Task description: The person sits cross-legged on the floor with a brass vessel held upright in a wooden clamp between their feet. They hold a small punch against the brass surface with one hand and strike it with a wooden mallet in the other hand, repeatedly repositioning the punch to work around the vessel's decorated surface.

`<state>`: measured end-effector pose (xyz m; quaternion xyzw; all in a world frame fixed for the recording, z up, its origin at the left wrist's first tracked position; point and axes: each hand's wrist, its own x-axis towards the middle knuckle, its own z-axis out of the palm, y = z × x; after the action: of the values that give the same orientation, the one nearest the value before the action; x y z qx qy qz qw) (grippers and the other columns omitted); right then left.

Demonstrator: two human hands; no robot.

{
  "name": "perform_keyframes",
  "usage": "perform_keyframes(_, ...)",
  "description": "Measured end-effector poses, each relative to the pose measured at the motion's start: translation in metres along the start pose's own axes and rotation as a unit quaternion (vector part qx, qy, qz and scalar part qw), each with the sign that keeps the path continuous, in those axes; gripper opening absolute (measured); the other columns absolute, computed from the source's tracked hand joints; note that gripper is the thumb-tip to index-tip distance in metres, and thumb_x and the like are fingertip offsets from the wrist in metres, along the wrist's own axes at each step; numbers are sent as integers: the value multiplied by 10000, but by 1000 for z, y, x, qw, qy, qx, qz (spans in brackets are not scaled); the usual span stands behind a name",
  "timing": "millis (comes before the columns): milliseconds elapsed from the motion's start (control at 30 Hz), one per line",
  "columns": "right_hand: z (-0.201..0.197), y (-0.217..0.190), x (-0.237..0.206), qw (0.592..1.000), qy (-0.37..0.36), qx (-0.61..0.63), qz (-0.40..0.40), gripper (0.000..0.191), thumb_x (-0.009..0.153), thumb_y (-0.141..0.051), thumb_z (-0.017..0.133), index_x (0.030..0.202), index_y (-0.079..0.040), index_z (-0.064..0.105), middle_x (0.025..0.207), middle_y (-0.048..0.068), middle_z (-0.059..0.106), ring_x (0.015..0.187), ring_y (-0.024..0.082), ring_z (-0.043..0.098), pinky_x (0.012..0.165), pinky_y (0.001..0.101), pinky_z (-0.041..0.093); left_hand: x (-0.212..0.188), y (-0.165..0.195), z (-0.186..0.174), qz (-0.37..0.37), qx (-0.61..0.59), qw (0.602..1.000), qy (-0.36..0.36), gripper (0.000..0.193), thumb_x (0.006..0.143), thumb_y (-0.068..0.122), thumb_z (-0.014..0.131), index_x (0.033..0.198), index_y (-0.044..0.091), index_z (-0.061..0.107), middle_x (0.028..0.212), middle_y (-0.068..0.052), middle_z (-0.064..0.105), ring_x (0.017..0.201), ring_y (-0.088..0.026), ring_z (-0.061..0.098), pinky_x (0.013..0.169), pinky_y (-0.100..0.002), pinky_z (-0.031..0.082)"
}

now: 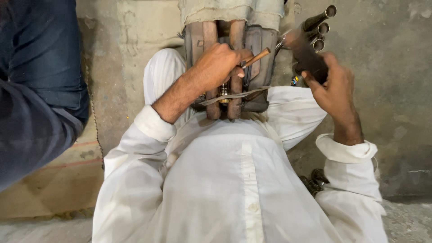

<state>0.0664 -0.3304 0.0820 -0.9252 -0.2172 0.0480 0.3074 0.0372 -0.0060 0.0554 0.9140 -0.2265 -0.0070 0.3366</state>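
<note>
1. A rough grey concrete floor (405,90) lies all around; a tan woven mat (54,180) covers it at the left, beside another person's dark blue sleeve (31,103).
2. A worn brown wooden frame (234,67) stands between the white-trousered knees.
3. The left hand (218,65) is clenched on a thin wooden-handled tool (256,57), pressed against the frame's upright bars.
4. The right hand (335,85) grasps a bundle of dark metal tubes (315,33), raised just right of the frame.
5. Pale folded cloth (231,11) drapes the frame's far end.
</note>
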Motion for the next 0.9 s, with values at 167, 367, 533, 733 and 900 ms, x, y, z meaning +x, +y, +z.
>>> perform_keyframes(167,14,0,-16,1000,-2,0,7,315,949,-101,800,1212,-44,634,966,164,717,840,320,682,730,411,516,6,-2,2,20,33,998,-59,343,867,250,799,1158,99,699,658,-145,693,692,-341,721,662,-492,541)
perform_keyframes(367,26,-3,-31,1000,7,-8,25,348,947,-112,798,1240,-43,623,992,165,727,869,316,687,769,409,507,8,-2,0,46,25,998,-40,394,799,272,824,1145,107,729,701,-128,722,720,-341,722,659,-491,530)
perform_keyframes(533,34,2,-46,998,33,35,48,348,959,-122,785,1248,-30,615,1013,180,706,841,289,676,761,393,519,9,-2,-3,63,14,996,-64,378,806,243,820,1150,110,734,740,-112,745,745,-320,735,674,-483,534)
perform_keyframes(733,63,24,-59,913,127,369,116,375,1005,-54,781,1286,-34,534,994,17,648,845,90,613,787,266,505,9,-4,-6,85,2,994,-73,395,794,240,821,1139,82,708,706,-97,738,724,-318,733,651,-493,527)
perform_keyframes(900,64,25,-62,924,177,331,78,337,1070,-13,773,1318,-21,545,999,16,632,864,74,592,803,236,480,5,-5,-10,77,-18,994,-74,326,877,212,806,1140,61,686,666,-150,695,697,-340,714,624,-494,511)
